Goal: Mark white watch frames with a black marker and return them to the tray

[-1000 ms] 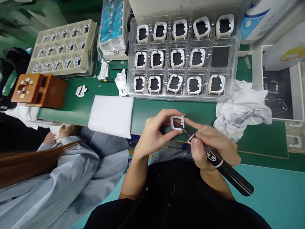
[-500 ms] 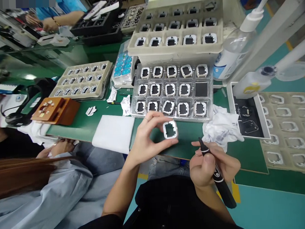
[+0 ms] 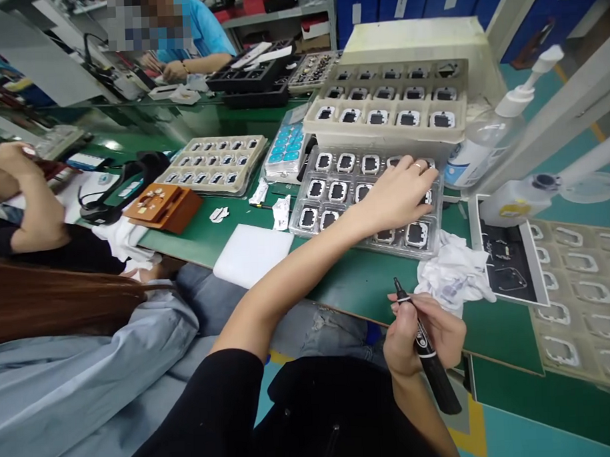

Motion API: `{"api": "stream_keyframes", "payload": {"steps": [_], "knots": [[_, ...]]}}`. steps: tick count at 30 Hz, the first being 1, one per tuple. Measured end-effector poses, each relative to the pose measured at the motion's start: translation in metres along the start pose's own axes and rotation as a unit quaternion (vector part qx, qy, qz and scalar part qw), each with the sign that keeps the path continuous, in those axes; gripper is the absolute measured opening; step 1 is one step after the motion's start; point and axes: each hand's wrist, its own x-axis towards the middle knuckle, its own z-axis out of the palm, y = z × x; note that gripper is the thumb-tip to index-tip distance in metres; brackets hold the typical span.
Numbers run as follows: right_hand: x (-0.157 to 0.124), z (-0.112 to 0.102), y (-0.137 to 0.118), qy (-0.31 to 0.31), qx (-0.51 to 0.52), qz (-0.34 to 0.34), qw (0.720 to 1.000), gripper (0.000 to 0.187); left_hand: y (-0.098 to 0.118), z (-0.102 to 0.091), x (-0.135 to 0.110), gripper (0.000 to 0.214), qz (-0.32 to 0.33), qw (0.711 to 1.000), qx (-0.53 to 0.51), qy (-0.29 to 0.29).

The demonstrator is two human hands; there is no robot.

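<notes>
Marker (image 3: 428, 352), black with a white band near its tip end, sits in the right hand (image 3: 423, 334), which is curled around the barrel's upper half. Its long axis runs steeply on the picture, slightly tilted: the tip points up and a little left, away from the person, toward the clear tray, while the back end pokes out below the hand toward the lap. Marker and hand hover over the near edge of the green tabletop (image 3: 367, 286), just beside a crumpled white cloth (image 3: 454, 273).

From the same head view, the left hand (image 3: 398, 192) is stretched forward with its palm down over the right part of the clear tray (image 3: 304, 218), fingers bent onto the compartments. Whether it grips one of the white square frames (image 3: 328, 192) lying there cannot be told, since the hand covers that spot. A beige tray (image 3: 386, 129) of similar parts is stacked behind. Left of the clear tray lie a white foam pad (image 3: 250, 254) and an orange block (image 3: 164, 207). A neighbour's light blue sleeve (image 3: 90, 369) fills the lower left.
</notes>
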Motion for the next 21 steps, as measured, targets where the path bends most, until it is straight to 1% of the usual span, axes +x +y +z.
{"api": "stream_keyframes", "payload": {"steps": [2, 4, 5, 6, 8, 9, 11, 13, 16, 19, 21], "knots": [[0.001, -0.001, -0.001, -0.015, -0.007, 0.018, 1.000, 0.015, -0.007, -0.014, -0.010, 0.047, 0.002, 0.999, -0.028, 0.016], [0.000, -0.001, -0.001, -0.022, -0.006, 0.030, 0.999, 0.013, -0.025, -0.034, -0.024, 0.041, -0.024, 0.998, -0.042, 0.030], [-0.001, -0.001, 0.000, -0.015, -0.003, 0.026, 1.000, 0.015, -0.038, -0.045, -0.032, 0.035, -0.056, 0.997, -0.035, 0.036], [-0.002, -0.001, 0.001, -0.011, 0.001, 0.022, 1.000, 0.018, -0.054, -0.056, -0.040, 0.030, -0.103, 0.994, -0.023, 0.043], [-0.005, -0.002, 0.004, -0.010, 0.008, 0.020, 1.000, 0.023, -0.088, -0.074, -0.055, 0.023, -0.207, 0.977, 0.010, 0.055], [-0.007, -0.002, 0.004, -0.013, 0.008, 0.027, 1.000, 0.023, -0.105, -0.081, -0.061, 0.023, -0.248, 0.967, 0.022, 0.061], [-0.008, -0.004, 0.005, -0.019, 0.004, 0.045, 0.999, 0.020, -0.135, -0.091, -0.070, 0.029, -0.299, 0.952, 0.021, 0.062], [-0.009, -0.005, 0.004, -0.027, 0.001, 0.057, 0.998, 0.017, -0.158, -0.096, -0.074, 0.034, -0.314, 0.948, -0.007, 0.051], [-0.008, -0.006, 0.004, -0.025, 0.002, 0.048, 0.999, 0.014, -0.180, -0.097, -0.073, 0.038, -0.301, 0.951, -0.055, 0.034], [-0.008, -0.005, 0.007, -0.023, -0.013, 0.035, 0.999, 0.010, -0.191, -0.095, -0.071, 0.041, -0.299, 0.950, -0.085, 0.039], [-0.008, -0.004, 0.008, -0.017, -0.020, 0.030, 0.999, 0.010, -0.193, -0.094, -0.071, 0.045, -0.294, 0.950, -0.086, 0.051]]}}
